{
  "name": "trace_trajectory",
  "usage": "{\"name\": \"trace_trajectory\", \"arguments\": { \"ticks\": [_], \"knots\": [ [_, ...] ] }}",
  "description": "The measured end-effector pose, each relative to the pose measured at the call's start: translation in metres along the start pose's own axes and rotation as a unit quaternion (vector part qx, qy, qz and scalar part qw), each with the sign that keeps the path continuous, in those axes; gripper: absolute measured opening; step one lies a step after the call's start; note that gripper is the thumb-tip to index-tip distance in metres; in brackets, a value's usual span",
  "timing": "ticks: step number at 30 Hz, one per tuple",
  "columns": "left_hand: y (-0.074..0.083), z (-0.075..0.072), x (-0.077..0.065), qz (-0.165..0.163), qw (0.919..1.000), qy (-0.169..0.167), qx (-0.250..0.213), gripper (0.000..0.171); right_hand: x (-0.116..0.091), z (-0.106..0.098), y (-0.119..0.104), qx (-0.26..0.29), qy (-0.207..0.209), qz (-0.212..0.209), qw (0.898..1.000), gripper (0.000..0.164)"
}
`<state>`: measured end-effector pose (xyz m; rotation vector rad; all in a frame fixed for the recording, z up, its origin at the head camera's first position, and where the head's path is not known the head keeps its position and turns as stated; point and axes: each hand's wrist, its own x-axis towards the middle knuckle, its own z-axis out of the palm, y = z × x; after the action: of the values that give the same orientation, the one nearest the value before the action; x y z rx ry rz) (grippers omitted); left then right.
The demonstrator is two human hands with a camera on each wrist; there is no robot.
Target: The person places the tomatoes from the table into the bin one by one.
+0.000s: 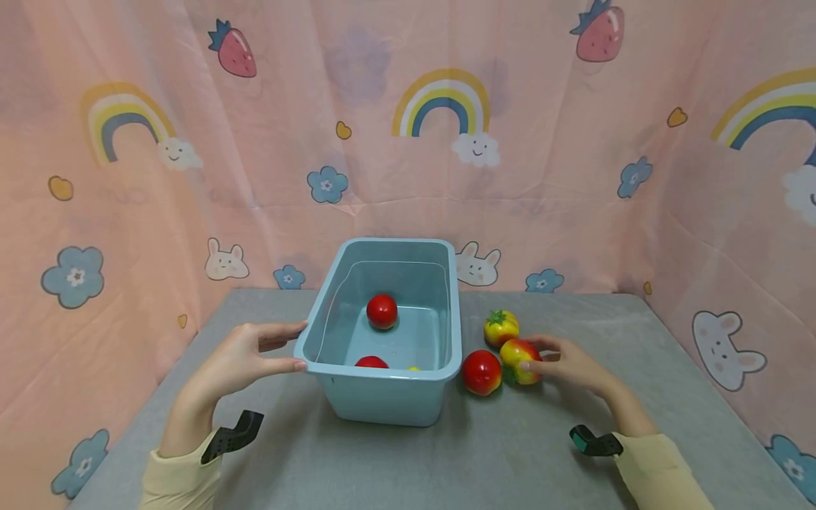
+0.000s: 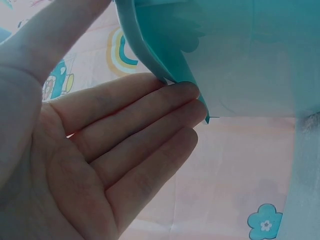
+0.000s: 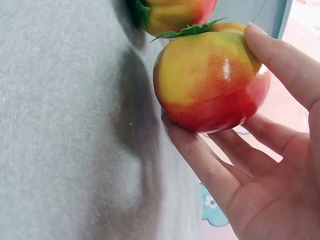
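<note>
My right hand (image 1: pixel 570 365) holds a red-and-yellow tomato (image 3: pixel 210 82) with green leaves between thumb and fingers, at the table surface. A yellow tomato (image 1: pixel 501 328) with a green top lies just behind it, and a shiny red round fruit (image 1: pixel 482 372) sits to its left. The fingers and thumb of my left hand (image 1: pixel 245 358) touch the left front rim of a light blue plastic bin (image 1: pixel 389 397). In the left wrist view those fingers (image 2: pixel 135 145) look straight against the rim. Inside the bin lies a red fruit (image 1: pixel 382 312); another red one (image 1: pixel 372 362) and a yellow bit are mostly hidden by its front wall.
The bin stands left of the loose fruits on a grey table (image 1: pixel 510 453). A pink curtain (image 1: pixel 408 205) printed with rainbows, rabbits and flowers hangs behind the table and on both sides. Dark bands (image 1: pixel 232 437) sit at both wrists.
</note>
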<state>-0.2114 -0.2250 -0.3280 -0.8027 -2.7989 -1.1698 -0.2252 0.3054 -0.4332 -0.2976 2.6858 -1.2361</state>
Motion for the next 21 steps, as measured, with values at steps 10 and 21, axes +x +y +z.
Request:
{"name": "trace_trajectory", "arguments": {
  "ticks": [10, 21],
  "knots": [
    [0.001, 0.0, 0.0, -0.003, 1.0, 0.0, 0.004, 0.066, -0.003, -0.005, -0.006, -0.022, 0.019, -0.023, 0.999, 0.058],
    [-0.001, 0.0, 0.0, 0.0, 1.0, -0.001, 0.0, 0.065, -0.004, -0.011, -0.013, -0.019, 0.016, -0.018, 1.0, 0.061]
  ]
}}
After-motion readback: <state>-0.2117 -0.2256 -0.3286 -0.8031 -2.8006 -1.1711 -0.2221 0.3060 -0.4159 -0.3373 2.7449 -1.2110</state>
